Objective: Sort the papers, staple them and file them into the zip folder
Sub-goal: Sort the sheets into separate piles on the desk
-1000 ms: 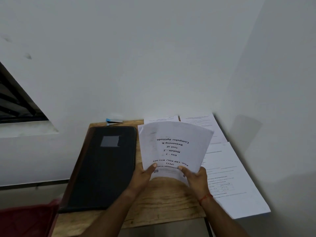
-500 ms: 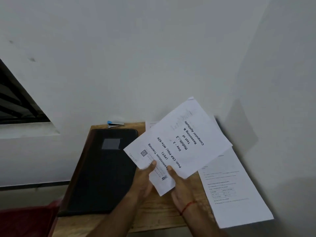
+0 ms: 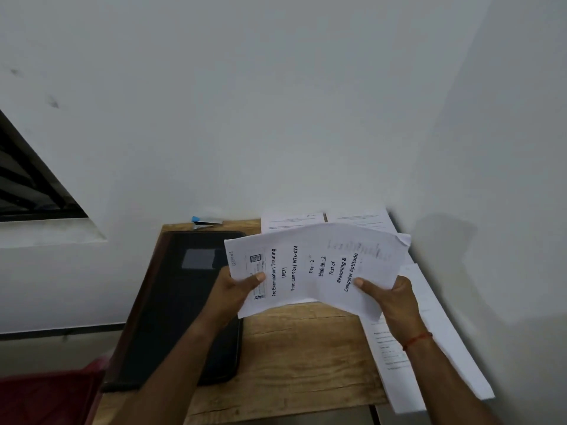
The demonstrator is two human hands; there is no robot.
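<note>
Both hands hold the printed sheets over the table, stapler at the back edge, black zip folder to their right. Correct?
Not quite. In the head view the black zip folder lies left of the printed sheets. The rest holds: left hand and right hand grip the sheets, stapler at the back edge of the table.

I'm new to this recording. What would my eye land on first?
First, the printed papers headed "Pre Examination Training", held sideways above the wooden table, the left hand pinching one end and the right hand the other. A black zip folder lies flat on the table's left side, a blue stapler sits at the far edge by the wall, and loose sheets lie along the right.
</note>
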